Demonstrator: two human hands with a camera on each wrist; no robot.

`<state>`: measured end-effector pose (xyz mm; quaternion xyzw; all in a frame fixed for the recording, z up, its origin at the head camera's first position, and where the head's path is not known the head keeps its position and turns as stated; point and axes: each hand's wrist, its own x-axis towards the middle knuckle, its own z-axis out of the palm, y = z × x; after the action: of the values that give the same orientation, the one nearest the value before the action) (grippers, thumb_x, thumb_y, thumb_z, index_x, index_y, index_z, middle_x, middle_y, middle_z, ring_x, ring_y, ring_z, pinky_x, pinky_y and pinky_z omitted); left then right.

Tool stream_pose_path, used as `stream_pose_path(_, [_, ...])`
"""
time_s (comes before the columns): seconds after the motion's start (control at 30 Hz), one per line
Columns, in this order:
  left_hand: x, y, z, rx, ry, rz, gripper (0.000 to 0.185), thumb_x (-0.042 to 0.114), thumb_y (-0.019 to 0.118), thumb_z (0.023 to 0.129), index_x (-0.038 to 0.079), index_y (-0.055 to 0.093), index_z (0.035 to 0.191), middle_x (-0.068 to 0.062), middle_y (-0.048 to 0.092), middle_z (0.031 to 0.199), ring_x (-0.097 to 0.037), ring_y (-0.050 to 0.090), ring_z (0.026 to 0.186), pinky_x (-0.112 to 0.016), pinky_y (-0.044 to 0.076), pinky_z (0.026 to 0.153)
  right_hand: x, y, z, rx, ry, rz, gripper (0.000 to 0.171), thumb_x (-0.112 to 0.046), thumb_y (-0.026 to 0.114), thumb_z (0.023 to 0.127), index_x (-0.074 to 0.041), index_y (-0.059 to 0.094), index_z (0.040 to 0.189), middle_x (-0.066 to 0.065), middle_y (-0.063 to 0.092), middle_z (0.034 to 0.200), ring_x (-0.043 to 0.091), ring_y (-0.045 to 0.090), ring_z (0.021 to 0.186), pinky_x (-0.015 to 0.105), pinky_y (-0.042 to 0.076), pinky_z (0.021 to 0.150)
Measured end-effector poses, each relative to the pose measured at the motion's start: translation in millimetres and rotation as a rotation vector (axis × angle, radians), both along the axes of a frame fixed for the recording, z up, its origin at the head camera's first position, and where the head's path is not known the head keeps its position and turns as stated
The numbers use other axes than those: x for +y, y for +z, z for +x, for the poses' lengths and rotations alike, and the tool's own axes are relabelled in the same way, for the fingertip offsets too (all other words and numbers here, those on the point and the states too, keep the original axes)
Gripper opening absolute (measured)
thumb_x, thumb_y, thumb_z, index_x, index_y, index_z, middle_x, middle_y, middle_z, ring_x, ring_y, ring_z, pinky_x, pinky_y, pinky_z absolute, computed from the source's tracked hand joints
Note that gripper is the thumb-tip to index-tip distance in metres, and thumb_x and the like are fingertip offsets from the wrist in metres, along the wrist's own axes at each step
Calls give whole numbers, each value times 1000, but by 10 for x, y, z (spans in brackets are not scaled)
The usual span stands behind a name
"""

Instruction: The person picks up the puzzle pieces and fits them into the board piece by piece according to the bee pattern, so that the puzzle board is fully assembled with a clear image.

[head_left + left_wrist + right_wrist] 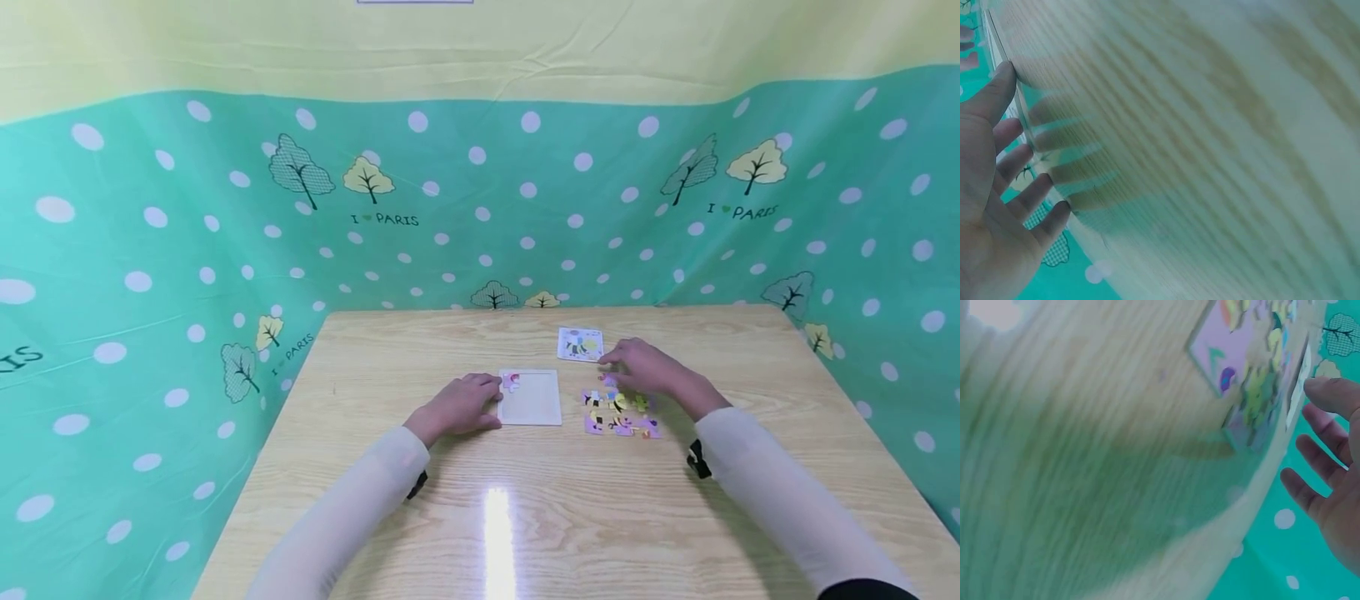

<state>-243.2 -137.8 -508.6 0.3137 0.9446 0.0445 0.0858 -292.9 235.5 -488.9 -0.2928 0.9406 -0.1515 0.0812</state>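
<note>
A white puzzle tray (534, 402) lies flat on the wooden table (465, 517), with one pink piece (512, 382) set in its top-left corner. My left hand (468, 402) rests on the table against the tray's left edge, fingers fairly straight; in the left wrist view the fingers (1019, 162) touch that edge. Several loose purple and yellow puzzle pieces (619, 413) lie right of the tray. My right hand (637, 367) hovers over them with relaxed fingers (1316, 444), fingertips close to a small picture card (579, 344). Neither hand holds anything.
Green dotted cloth walls (150, 275) enclose the table on the left, back and right. A bright glare (498, 533) sits on the wood near the front edge. Both wrist views are blurred.
</note>
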Motion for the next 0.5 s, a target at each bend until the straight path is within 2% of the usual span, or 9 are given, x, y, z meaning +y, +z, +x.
stream_pose_path(0.17, [-4, 4, 5, 3, 6, -5, 55, 53, 70, 92, 18, 64, 134, -6, 50, 156, -29, 47, 144, -49, 44, 117, 39, -28, 10, -24, -8, 15, 39, -7, 71, 88, -10, 71, 127, 10, 69, 111, 22, 57, 94, 43, 54, 85])
stream_pose_path(0.5, [-8, -12, -1, -9, 13, -4, 55, 53, 69, 92, 19, 63, 135, -5, 48, 158, -30, 46, 145, -50, 43, 117, 33, -82, 4, -29, 4, 65, 35, -8, 70, 89, -12, 73, 124, 4, 67, 101, 20, 56, 91, 42, 52, 85])
